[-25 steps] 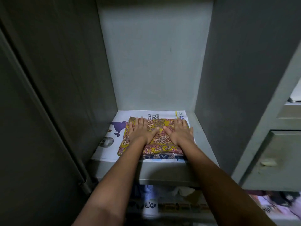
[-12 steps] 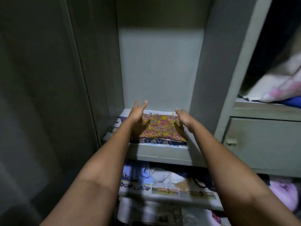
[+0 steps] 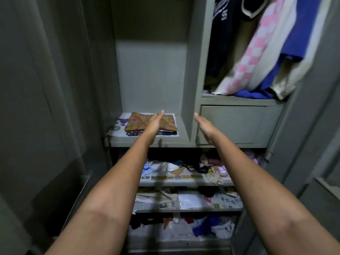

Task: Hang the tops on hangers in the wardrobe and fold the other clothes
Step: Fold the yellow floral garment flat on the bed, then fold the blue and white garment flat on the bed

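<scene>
Both hands reach toward the wardrobe, fingers straight and together, holding nothing. The left hand point(image 3: 155, 122) hovers over the folded patterned cloth point(image 3: 143, 122), which lies on newspaper point(image 3: 120, 124) near the shelf's point(image 3: 147, 141) front edge. The right hand point(image 3: 204, 124) is before the drawer point(image 3: 237, 124). Hanging tops point(image 3: 257, 46) fill the upper right compartment.

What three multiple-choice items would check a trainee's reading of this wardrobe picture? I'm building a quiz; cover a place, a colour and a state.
1. Where does the folded cloth lie?
A. on a shelf lined with newspaper
B. in the drawer
C. on the floor

2. What colours are the checks on the hanging top?
A. green and black
B. pink and white
C. red and yellow

3. How are the hands?
A. gripping a hanger
B. holding the cloth
C. open, empty

Answers: 1 A, paper shows under it; 2 B, the squares show; 3 C, left hand and right hand have straight fingers.
</scene>
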Demonstrator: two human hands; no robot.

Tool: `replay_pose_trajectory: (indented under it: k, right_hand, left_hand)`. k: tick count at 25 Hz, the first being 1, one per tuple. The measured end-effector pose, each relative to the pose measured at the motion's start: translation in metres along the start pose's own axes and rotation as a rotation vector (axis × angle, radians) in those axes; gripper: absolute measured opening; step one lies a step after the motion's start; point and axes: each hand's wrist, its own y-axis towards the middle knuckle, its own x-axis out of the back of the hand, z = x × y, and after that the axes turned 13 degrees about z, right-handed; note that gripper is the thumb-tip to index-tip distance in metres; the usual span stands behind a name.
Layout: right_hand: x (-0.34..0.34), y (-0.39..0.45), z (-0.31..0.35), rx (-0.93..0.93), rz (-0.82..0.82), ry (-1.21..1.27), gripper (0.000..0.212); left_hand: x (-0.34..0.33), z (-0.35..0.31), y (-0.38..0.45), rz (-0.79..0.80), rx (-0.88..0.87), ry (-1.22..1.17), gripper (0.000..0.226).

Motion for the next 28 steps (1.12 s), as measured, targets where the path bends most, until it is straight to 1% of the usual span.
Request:
replay_pose_trajectory:
  k: [2,4,7,10,12,13,15,16,17,18,19,20,22,23,26,28]
  right_hand:
    - [0.021,-0.039,0.011,-0.012,-0.071,0.027,0.056]
    - [0.041,-0.079,0.015,-0.019,-0.162,0.036,0.058]
    - [0.064,-0.141,0.002,-0.065,-0.328,0.027,0.058]
    - [0.077,-0.215,-0.001,-0.085,-0.491,0.036,0.057]
    - [0.077,-0.273,0.006,-0.127,-0.616,0.052,0.059]
    - [0.076,-0.301,0.010,-0.142,-0.659,0.043,0.062]
    - [0.086,-0.354,-0.003,-0.207,-0.804,0.043,0.079]
    - [0.088,-0.381,-0.004,-0.237,-0.864,0.037,0.084]
    - [0.084,-0.409,0.003,-0.255,-0.927,0.044,0.076]
    - [0.079,-0.435,0.010,-0.289,-0.978,0.045,0.059]
    - [0.074,-0.463,0.017,-0.315,-1.009,0.062,0.051]
    - [0.074,-0.486,0.019,-0.335,-1.074,0.061,0.050]
    - [0.086,-0.535,0.009,-0.383,-1.186,0.028,0.057]
    - [0.087,-0.554,0.007,-0.401,-1.206,0.022,0.060]
    - [0.091,-0.598,0.003,-0.454,-1.300,0.067,0.067]
    - [0.099,-0.620,0.002,-0.451,-1.329,0.104,0.069]
  left_hand:
    - [-0.022,-0.022,-0.009,0.070,-0.047,-0.046,0.056]
    - [-0.052,-0.033,-0.015,0.173,-0.067,-0.083,0.054]
    - [-0.106,-0.027,-0.018,0.354,-0.068,-0.108,0.061]
    - [-0.163,-0.034,-0.046,0.508,-0.046,-0.124,0.052]
    - [-0.200,-0.048,-0.075,0.634,-0.062,-0.138,0.053]
    - [-0.216,-0.053,-0.089,0.700,-0.069,-0.155,0.053]
    - [-0.252,-0.066,-0.120,0.819,-0.064,-0.206,0.050]
    - [-0.269,-0.072,-0.137,0.864,-0.065,-0.216,0.049]
    - [-0.287,-0.077,-0.154,0.920,-0.064,-0.223,0.049]
    - [-0.301,-0.082,-0.173,0.974,-0.072,-0.226,0.049]
    - [-0.318,-0.084,-0.193,1.039,-0.062,-0.237,0.047]
    - [-0.333,-0.087,-0.211,1.096,-0.070,-0.237,0.043]
    - [-0.358,-0.093,-0.246,1.208,-0.036,-0.274,0.028]
    - [-0.372,-0.094,-0.259,1.238,-0.022,-0.280,0.028]
    - [-0.403,-0.100,-0.292,1.331,-0.041,-0.236,0.053]
    - [-0.425,-0.107,-0.305,1.360,-0.061,-0.240,0.057]
